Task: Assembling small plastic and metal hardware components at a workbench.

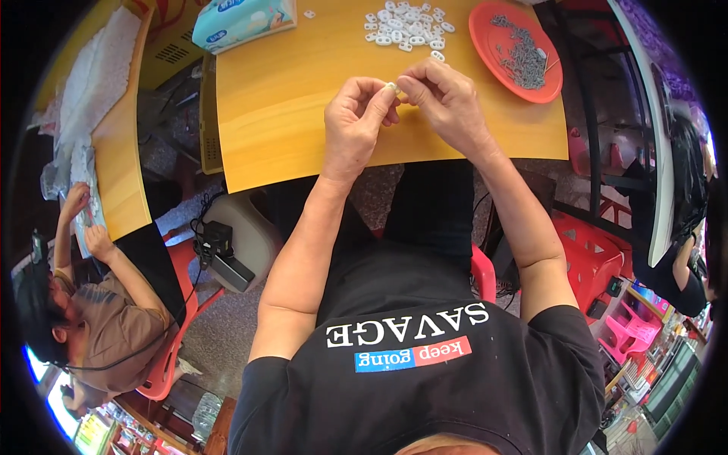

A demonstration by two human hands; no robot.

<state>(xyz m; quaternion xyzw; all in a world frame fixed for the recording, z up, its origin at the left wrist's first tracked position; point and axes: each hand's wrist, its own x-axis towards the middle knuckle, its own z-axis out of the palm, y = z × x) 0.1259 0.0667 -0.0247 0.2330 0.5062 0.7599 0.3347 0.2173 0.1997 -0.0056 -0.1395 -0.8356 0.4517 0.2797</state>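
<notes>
Hands meeting over yellow table (303, 91), near its front edge. Left hand (353, 125) & right hand (447, 102) fingertip to fingertip, pinching one small white piece (391, 86) between them. Left thumb & forefinger closed on piece from left side; right fingers curled & closed on same piece from right. Piece mostly hidden by fingertips, shape hard to tell; held just above tabletop, not resting on it as far as visible.

Pile of white pieces (406, 26) on table just beyond hands, near far edge; a few strays lying apart from pile, one stray (437, 55) just beside right hand's knuckles, another (309, 14) off to left of pile. Orange plate (485, 38) to right of pile, near table's right edge, holding heap of small grey metal bits (523, 57). Light blue-green pack (243, 21) at far left corner of table.

Forearms coming up from lower edge, black shirt & dark trousers below. Red plastic chair (485, 273) under wearer, more red chairs to right.

Second yellow table (121, 152) to left, w/ white material (91, 76) strewn along it. Another person (83, 303) seated there on red chair, both hands up at that table's edge on white stuff. Black box w/ cables (220, 250) on floor between tables. Third person in dark top (686, 227) at far right edge.
</notes>
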